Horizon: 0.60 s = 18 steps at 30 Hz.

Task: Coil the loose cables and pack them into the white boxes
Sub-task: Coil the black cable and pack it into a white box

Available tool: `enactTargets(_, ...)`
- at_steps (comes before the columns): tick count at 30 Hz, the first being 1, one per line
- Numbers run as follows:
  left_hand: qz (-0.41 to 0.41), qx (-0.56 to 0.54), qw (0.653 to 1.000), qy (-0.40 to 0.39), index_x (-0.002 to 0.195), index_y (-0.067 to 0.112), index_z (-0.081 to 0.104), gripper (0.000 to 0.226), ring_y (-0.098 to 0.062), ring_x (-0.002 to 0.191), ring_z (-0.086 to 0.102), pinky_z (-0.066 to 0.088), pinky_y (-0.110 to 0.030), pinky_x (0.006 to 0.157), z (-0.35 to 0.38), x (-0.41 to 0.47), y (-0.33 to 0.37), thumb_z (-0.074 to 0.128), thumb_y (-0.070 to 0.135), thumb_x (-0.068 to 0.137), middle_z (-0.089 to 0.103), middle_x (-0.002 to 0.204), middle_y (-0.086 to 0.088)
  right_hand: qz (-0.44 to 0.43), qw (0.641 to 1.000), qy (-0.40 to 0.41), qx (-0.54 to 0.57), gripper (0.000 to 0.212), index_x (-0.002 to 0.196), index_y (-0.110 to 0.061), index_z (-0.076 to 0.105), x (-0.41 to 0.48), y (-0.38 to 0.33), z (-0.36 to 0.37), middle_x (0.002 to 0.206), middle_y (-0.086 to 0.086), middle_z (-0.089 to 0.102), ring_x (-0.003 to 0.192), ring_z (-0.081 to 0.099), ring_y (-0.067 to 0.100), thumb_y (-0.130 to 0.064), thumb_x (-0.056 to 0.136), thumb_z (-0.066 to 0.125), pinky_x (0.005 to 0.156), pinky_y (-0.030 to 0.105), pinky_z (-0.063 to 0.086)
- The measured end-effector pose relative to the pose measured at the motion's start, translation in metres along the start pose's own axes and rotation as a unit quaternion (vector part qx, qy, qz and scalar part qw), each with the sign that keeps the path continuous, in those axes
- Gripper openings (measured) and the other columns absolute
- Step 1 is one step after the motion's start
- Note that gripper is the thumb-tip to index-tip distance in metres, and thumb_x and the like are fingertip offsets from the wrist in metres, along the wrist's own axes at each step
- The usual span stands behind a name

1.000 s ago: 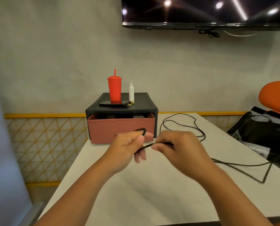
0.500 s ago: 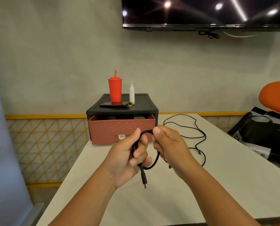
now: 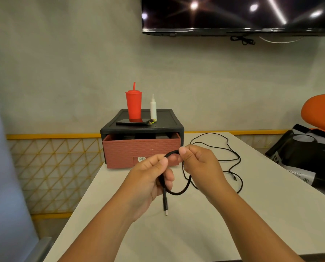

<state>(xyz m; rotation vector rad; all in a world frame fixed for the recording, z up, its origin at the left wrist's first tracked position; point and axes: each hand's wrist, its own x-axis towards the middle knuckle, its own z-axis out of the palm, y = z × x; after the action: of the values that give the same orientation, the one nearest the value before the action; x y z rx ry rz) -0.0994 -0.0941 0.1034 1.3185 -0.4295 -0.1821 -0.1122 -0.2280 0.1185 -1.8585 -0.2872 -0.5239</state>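
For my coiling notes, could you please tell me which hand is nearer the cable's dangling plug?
Left. The left hand grips the cable just above the plug; the right hand pinches it higher up, at the loop's top.

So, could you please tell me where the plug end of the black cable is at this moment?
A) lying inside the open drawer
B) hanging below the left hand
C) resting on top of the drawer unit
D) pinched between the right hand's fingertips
B: the plug dangles beneath the left hand, which grips the black cable, while the right hand pinches the top of the loop.
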Motion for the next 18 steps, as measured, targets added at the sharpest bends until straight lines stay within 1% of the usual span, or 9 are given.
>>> enactTargets(1, -0.009, -0.026, 1.0, 0.001, 0.089, 0.01, 0.063, 0.026, -0.009, 0.046, 0.041, 0.046, -0.019, 0.052, 0.001, 0.001, 0.001, 0.039, 0.018, 0.097, 0.047, 0.05, 0.002, 0.008, 1.0, -0.005, 0.016, 0.029, 0.075, -0.011, 0.06, -0.001, -0.001, 0.0, 0.036, -0.022, 0.048, 0.041, 0.048, -0.008, -0.015, 0.098, 0.042, 0.045, 0.005, 0.034)
enactTargets(3, -0.038, -0.07, 0.997, -0.005, 0.081, 0.009, 0.062, 0.028, -0.008, 0.041, 0.034, 0.049, -0.021, 0.055, 0.001, 0.002, 0.002, 0.041, 0.021, 0.095, 0.039, 0.044, 0.002, 0.032, 0.998, -0.003, 0.056, 0.03, 0.07, -0.012, 0.057, 0.0, 0.001, -0.002, 0.034, -0.018, 0.045, 0.035, 0.041, -0.002, -0.017, 0.097, 0.044, 0.04, 0.007, 0.03)
enactTargets(5, -0.073, -0.152, 0.985, -0.033, 0.072, 0.01, 0.063, 0.028, -0.006, 0.033, 0.029, 0.05, -0.023, 0.057, -0.002, 0.001, 0.003, 0.047, 0.025, 0.088, 0.033, 0.039, 0.004, 0.058, 0.993, 0.003, 0.107, 0.032, 0.066, -0.011, 0.056, 0.001, 0.004, -0.003, 0.036, -0.013, 0.039, 0.036, 0.032, 0.001, -0.02, 0.095, 0.047, 0.039, 0.009, 0.025)
enactTargets(8, -0.107, -0.303, 0.942, -0.097, 0.061, 0.01, 0.061, 0.033, -0.004, 0.028, 0.02, 0.053, -0.023, 0.056, -0.008, 0.002, 0.001, 0.055, 0.028, 0.087, 0.031, 0.033, 0.006, 0.061, 0.985, -0.017, 0.158, 0.032, 0.066, -0.011, 0.058, 0.001, 0.007, -0.002, 0.043, -0.006, 0.037, 0.041, 0.026, 0.005, -0.022, 0.093, 0.048, 0.04, 0.014, 0.022)
enactTargets(10, -0.106, -0.358, 0.92, -0.123, 0.056, 0.012, 0.055, 0.031, -0.007, 0.031, 0.012, 0.052, -0.022, 0.054, -0.01, 0.004, -0.001, 0.05, 0.029, 0.081, 0.032, 0.032, 0.005, 0.057, 0.981, -0.054, 0.175, 0.028, 0.067, -0.014, 0.06, 0.0, 0.01, -0.002, 0.046, -0.003, 0.042, 0.039, 0.027, 0.004, -0.025, 0.091, 0.049, 0.04, 0.014, 0.023)
enactTargets(12, -0.1, -0.375, 0.915, -0.108, 0.05, 0.015, 0.047, 0.04, -0.008, 0.031, 0.012, 0.049, -0.02, 0.051, -0.01, 0.005, -0.003, 0.05, 0.036, 0.084, 0.031, 0.032, 0.004, 0.056, 0.98, -0.087, 0.172, 0.024, 0.072, -0.016, 0.062, -0.003, 0.013, -0.001, 0.049, -0.001, 0.044, 0.039, 0.027, 0.003, -0.023, 0.091, 0.048, 0.04, 0.014, 0.023)
enactTargets(14, -0.101, -0.363, 0.924, -0.063, 0.046, 0.017, 0.039, 0.052, -0.007, 0.025, 0.018, 0.047, -0.019, 0.048, -0.009, 0.005, -0.004, 0.051, 0.047, 0.088, 0.028, 0.033, 0.005, 0.052, 0.982, -0.092, 0.155, 0.027, 0.075, -0.016, 0.062, -0.006, 0.016, 0.002, 0.049, -0.003, 0.043, 0.039, 0.026, 0.002, -0.018, 0.095, 0.044, 0.041, 0.013, 0.023)
enactTargets(16, -0.1, -0.296, 0.949, -0.035, 0.044, 0.017, 0.035, 0.049, -0.005, 0.026, 0.024, 0.045, -0.022, 0.049, -0.008, 0.005, -0.004, 0.05, 0.047, 0.08, 0.029, 0.035, 0.004, 0.04, 0.987, -0.073, 0.14, 0.033, 0.071, -0.02, 0.063, -0.007, 0.018, 0.004, 0.047, -0.008, 0.039, 0.041, 0.028, 0.0, -0.018, 0.096, 0.042, 0.042, 0.012, 0.026)
enactTargets(18, -0.106, -0.211, 0.971, -0.043, 0.046, 0.016, 0.04, 0.043, -0.006, 0.028, 0.027, 0.044, -0.023, 0.049, -0.009, 0.005, 0.0, 0.051, 0.044, 0.077, 0.032, 0.039, 0.003, 0.03, 0.989, -0.066, 0.128, 0.032, 0.072, -0.02, 0.064, -0.008, 0.018, 0.003, 0.045, -0.011, 0.035, 0.042, 0.031, 0.001, -0.019, 0.096, 0.043, 0.046, 0.009, 0.03)
